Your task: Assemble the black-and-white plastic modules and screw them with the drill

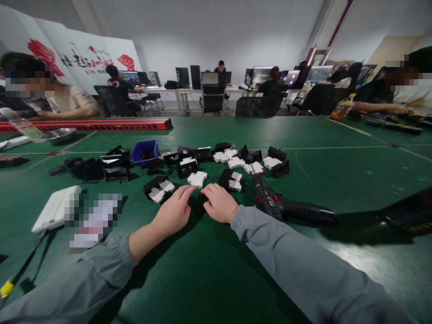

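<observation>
My left hand (174, 209) reaches over the table with its fingers stretched out, their tips at the near edge of a white plastic part (197, 179). Whether they grip it or only touch it is hard to make out. Close beside it, my right hand (220, 202) has loosely bent fingers, thumb apart, near the same part's right corner. I see nothing clearly held in it. Black housings with white parts lie to either side, one at the left (158, 189) and one at the right (231, 180). A black cordless screwdriver (275, 202) rests right of my right hand.
Several black housings and white pieces (236, 162) form a row behind my hands, with a blue bin (145, 152) among them. A white power bank (57, 209) and a phone (97, 220) lie left. Red rails (135, 124) cross the far left. People sit across the green table (216, 279).
</observation>
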A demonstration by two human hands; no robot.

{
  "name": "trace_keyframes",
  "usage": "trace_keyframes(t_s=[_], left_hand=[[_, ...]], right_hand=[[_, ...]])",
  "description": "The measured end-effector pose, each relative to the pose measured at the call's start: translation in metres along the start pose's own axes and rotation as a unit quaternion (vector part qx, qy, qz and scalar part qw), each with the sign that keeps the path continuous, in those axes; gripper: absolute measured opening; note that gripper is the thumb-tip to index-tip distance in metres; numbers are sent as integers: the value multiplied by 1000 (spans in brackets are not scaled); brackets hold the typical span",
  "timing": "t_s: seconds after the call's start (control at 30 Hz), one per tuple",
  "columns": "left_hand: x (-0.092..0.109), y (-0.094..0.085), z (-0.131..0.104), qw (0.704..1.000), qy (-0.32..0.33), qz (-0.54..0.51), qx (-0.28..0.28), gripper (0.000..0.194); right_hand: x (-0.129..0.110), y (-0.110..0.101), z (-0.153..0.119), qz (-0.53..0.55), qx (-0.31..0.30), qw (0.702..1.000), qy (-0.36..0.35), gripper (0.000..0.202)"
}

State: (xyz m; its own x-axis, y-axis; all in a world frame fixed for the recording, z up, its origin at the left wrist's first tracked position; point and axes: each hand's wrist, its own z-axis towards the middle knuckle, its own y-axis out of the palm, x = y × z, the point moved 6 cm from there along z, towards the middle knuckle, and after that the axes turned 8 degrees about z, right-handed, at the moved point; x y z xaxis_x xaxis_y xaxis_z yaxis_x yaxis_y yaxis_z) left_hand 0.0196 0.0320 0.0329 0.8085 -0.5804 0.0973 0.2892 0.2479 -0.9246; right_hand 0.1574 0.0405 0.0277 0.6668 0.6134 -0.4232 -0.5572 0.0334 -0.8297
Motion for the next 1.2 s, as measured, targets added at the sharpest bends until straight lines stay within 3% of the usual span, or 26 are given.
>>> trace_keyframes(t_s=[0.17, 0.37, 0.87, 1.2], left_hand=[[-3, 6, 3, 999, 32, 25, -7, 56], [-9, 20, 4, 998, 37, 29, -42, 65], [-8, 18, 5, 999, 26, 32, -31, 65], [-8, 16, 5, 999, 31, 36, -23, 62]], right_hand=[[-12, 1, -3, 30, -32, 995, -92, 31], [-15, 1, -3, 43, -30, 992, -119, 14], [-9, -4, -3, 20, 17, 998, -58, 13], [-12, -6, -4, 16, 13, 999, -33, 42]])
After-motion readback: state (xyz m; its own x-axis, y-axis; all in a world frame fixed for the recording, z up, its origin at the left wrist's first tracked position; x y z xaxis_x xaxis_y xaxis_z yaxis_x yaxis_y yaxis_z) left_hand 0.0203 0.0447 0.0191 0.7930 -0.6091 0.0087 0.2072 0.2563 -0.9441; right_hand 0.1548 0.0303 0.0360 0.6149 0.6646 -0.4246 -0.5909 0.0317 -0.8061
